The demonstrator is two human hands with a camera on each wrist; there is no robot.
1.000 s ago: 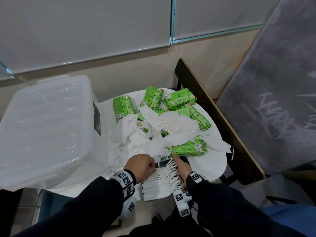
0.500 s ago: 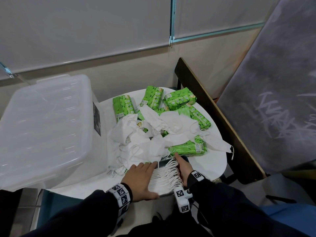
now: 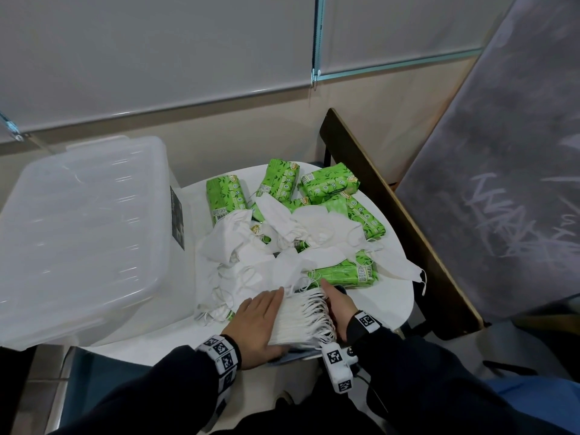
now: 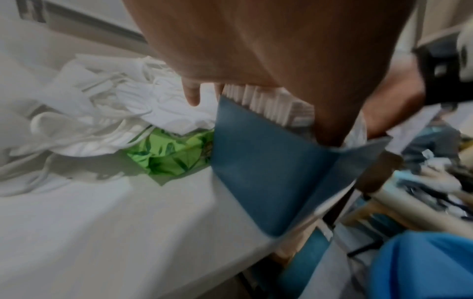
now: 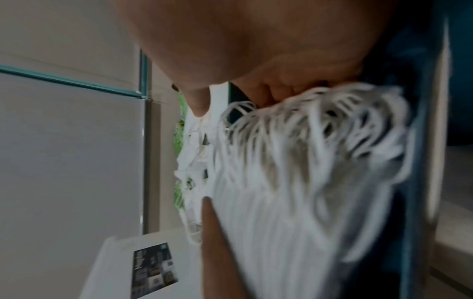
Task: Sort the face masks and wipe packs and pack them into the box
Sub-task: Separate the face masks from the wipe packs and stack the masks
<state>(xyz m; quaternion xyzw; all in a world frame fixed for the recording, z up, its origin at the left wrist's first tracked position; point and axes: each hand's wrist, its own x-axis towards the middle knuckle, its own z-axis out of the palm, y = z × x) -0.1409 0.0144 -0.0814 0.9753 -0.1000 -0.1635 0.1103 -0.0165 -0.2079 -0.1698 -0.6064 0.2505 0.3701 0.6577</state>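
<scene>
Stack of flat white masks (image 3: pixel 298 318), ear loops fanned to the right, sits in a blue box (image 4: pixel 258 161) at the desk's (image 3: pixel 389 296) near edge. Left hand (image 3: pixel 257 324) lies flat on the stack's left side, fingers (image 3: pixel 270 301) straight and together. Right hand (image 3: pixel 340 312) presses the loop side; whether its fingers curl cannot be told. Loose crumpled masks (image 3: pixel 251 259) and glossy green wipe packs (image 3: pixel 329 183) lie beyond. Translucent plastic bin (image 3: pixel 81 233) stands left.

White round table (image 3: pixel 396 296), dark wooden board (image 3: pixel 392 211), chalk-smeared grey panel (image 3: pixel 502 171) alongside.
</scene>
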